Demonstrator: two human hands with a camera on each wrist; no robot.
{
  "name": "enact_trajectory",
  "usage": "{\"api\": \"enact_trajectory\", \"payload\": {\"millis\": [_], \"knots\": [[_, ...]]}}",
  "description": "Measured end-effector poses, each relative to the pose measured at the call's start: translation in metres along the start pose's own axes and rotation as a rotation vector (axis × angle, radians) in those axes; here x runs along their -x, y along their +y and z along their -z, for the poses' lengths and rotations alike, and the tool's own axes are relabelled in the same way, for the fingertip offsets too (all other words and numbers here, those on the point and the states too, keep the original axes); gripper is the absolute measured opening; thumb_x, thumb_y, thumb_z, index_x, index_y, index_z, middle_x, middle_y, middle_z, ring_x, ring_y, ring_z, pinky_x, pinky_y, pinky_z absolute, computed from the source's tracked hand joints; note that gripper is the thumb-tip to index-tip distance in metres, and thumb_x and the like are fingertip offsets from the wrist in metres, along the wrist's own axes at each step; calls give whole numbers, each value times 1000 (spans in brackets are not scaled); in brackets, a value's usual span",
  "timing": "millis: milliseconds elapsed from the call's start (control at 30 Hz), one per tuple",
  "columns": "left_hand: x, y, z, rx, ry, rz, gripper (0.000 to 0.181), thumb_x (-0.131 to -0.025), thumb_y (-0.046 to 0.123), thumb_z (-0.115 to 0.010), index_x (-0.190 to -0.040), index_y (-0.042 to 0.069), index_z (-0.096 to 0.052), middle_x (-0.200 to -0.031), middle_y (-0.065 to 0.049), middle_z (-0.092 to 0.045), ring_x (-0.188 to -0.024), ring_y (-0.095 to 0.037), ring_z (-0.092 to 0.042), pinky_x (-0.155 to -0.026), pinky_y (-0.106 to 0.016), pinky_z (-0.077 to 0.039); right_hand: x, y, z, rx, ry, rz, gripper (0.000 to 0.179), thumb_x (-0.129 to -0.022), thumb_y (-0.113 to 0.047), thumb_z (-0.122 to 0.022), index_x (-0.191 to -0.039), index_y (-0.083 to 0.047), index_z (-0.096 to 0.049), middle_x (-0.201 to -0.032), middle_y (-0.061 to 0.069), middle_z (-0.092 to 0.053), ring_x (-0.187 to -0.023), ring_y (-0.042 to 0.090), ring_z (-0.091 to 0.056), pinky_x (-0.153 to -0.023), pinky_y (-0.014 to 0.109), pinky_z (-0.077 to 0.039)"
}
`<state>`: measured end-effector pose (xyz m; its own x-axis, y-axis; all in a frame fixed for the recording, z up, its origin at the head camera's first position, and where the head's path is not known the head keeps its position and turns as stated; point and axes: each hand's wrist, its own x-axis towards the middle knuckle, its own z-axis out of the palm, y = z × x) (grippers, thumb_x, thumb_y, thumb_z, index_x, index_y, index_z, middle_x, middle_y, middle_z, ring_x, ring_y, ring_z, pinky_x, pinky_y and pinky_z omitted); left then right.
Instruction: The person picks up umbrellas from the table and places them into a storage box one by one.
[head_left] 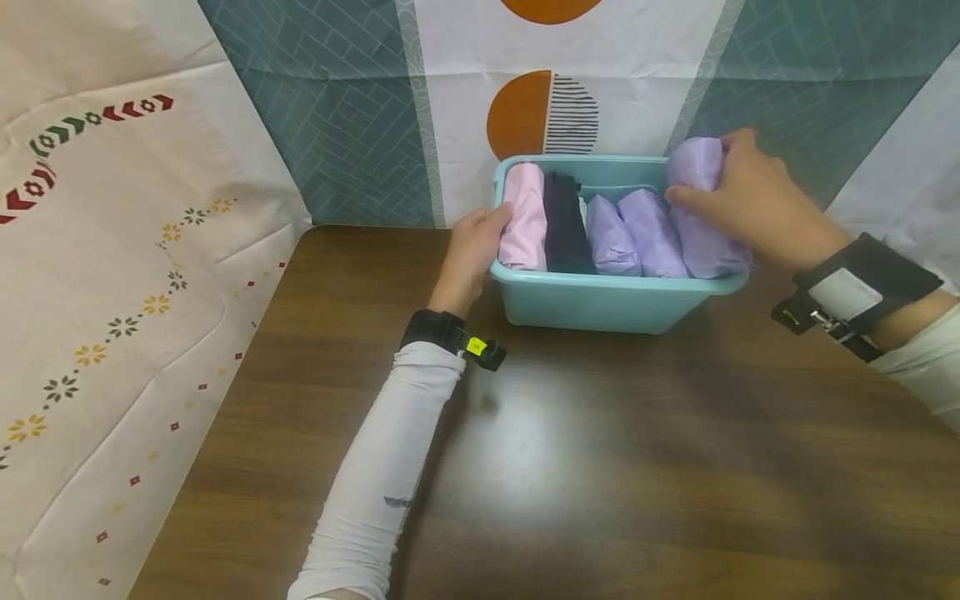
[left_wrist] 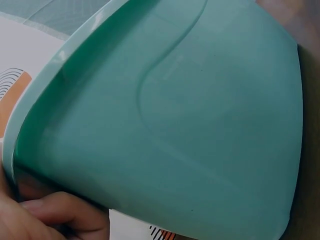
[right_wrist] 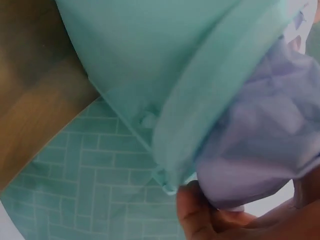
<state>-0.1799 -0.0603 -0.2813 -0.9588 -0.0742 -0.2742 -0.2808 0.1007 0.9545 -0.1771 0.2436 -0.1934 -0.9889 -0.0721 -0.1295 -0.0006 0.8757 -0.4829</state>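
A light teal plastic tub [head_left: 585, 305] stands on the table against the back cloth. My left hand [head_left: 467, 254] grips its left rim, with fingers curled under the lip in the left wrist view. Inside, from left to right, are a pink fabric roll [head_left: 523, 218], a black folded cloth [head_left: 566, 225] and two lilac rolls, one short [head_left: 611, 237] and one longer [head_left: 652, 233]. At the right end, my right hand [head_left: 765, 196] holds another lilac roll [head_left: 705, 237] by its far part, thumb across its top. This roll [right_wrist: 265, 130] bulges over the tub's rim in the right wrist view.
The brown wooden table [head_left: 570, 483] extends in front of the tub. A patterned cloth [head_left: 352, 125] hangs directly behind it. An embroidered cream cloth [head_left: 112, 275] borders the table's left side.
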Motion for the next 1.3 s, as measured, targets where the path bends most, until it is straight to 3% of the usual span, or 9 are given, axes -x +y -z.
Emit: {"api": "enact_trajectory", "payload": {"millis": [167,467,633,867,1133,1300], "knots": [[0,-1,0,-1,2,-4,37,-95,47,-53,-98,11,-61,-89,-9,-53,-88,-22,-56,-69,-29,-42,-2,7,-5,27,28,-6,99,-86,-62,-56,-141,11,-18,-118,33,-41,-105,49,-41,-70,58,-43],[1,0,-3,-9,0,0,37,-95,48,-53,-100,11,-61,-91,-8,-54,-89,-22,-56,-71,-29,-43,-8,13,-12,53,16,-4,88,-92,-52,-46,-140,16,-18,-127,42,-23,-116,56,-24,-87,66,-26],[1,1,-2,-15,1,8,37,-95,48,-53,-99,11,-62,-90,-8,-54,-89,-22,-56,-70,-29,-43,-7,17,-11,9,0,-10,77,-94,-44,-42,-143,10,-19,-126,36,-26,-116,53,-24,-87,63,-27],[-1,2,-1,-21,0,4,38,-96,48,-52,-100,11,-62,-92,-9,-54,-90,-22,-55,-71,-31,-43,-2,18,-14,8,2,-4,58,-93,-33,-37,-136,6,-34,-125,35,-27,-116,54,-24,-85,63,-25],[-1,-1,-1,-20,5,-8,39,-95,50,-52,-100,12,-62,-92,-9,-54,-92,-23,-56,-73,-31,-43,-1,13,-30,13,26,-46,55,-95,-30,-28,-137,6,-31,-139,36,-16,-124,56,-18,-90,72,-15],[0,-1,-3,-15,7,-6,40,-95,49,-52,-101,12,-62,-94,-9,-55,-93,-23,-56,-74,-32,-44,1,22,-37,-70,76,-36,57,-95,-30,-32,-139,7,-35,-142,31,-18,-128,51,-16,-94,71,-12]]}}
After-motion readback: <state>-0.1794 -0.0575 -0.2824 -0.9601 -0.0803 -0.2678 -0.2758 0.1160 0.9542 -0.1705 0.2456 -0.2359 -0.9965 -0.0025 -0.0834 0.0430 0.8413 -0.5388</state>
